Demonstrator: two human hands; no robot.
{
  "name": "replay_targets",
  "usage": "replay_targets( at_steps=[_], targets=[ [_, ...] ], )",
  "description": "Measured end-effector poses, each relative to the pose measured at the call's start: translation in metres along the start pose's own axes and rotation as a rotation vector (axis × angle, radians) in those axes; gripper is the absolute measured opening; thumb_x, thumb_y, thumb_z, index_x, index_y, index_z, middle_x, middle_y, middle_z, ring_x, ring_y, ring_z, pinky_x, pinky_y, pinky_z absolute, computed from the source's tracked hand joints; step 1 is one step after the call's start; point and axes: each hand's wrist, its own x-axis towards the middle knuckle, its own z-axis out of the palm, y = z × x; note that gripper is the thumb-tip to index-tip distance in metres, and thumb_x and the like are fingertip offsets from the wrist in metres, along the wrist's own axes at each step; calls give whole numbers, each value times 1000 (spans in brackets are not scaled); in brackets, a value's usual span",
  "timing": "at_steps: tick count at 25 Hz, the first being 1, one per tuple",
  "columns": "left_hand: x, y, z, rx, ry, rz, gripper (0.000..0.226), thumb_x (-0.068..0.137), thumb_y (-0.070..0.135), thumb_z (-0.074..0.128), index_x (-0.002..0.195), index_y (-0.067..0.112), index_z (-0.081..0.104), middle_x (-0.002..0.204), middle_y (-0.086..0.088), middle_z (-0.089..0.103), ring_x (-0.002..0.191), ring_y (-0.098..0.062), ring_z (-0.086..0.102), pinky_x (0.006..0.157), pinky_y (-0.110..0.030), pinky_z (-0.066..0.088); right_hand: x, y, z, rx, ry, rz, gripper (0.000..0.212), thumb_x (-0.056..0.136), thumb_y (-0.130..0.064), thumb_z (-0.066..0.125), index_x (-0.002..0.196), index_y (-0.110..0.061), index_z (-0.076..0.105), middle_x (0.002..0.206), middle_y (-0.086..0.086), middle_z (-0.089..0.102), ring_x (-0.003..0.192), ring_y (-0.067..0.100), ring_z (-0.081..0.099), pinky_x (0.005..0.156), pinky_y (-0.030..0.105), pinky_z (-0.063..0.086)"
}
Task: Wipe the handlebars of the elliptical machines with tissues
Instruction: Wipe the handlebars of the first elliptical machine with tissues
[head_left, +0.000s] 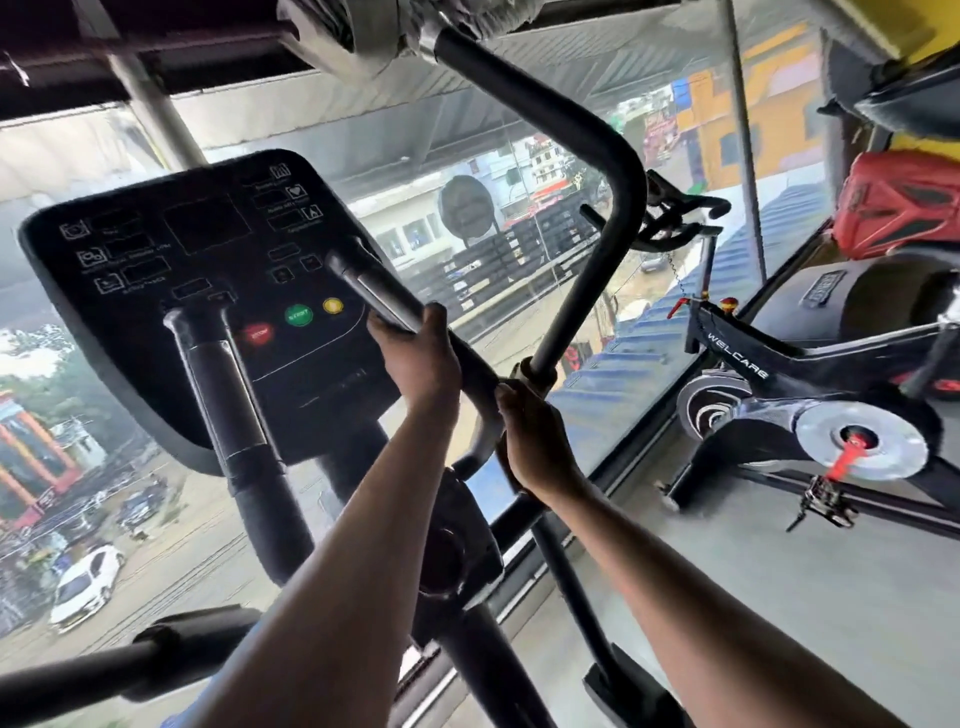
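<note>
Gripping the elliptical's inner handlebar (395, 306) beside the console (208, 291), our left hand (415, 358) curls around it; our right hand (530, 441) clasps the lower bend; no tissue shows.

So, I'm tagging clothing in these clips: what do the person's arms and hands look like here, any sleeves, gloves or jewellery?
Both forearms are bare as far as the frame shows: no sleeves in view. The left hand and right hand wear no gloves, and no watch, bracelet or ring is visible from this angle. The fingers' undersides are hidden, so rings there cannot be ruled out.
</note>
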Motion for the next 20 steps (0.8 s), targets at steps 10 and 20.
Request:
replay_targets(
  at_steps=[10,20],
  targets=[
    [-35,-24,11,-30,52,68,51,82,4,59,129,10,42,78,6,56,57,1,52,57,-8,44,-10,14,1,200,40,-2,41,98,-28,37,127,-13,61,98,-11,67,85,-8,55,82,19,42],
    [-37,-27,18,-130,83,-26,20,83,5,62,99,14,54,75,3,56,57,0,53,56,-8,42,1,23,8,286,226,105,23,92,-7,53,105,-15,72,97,-6,72,86,-7,62,79,12,45]
  ],
)
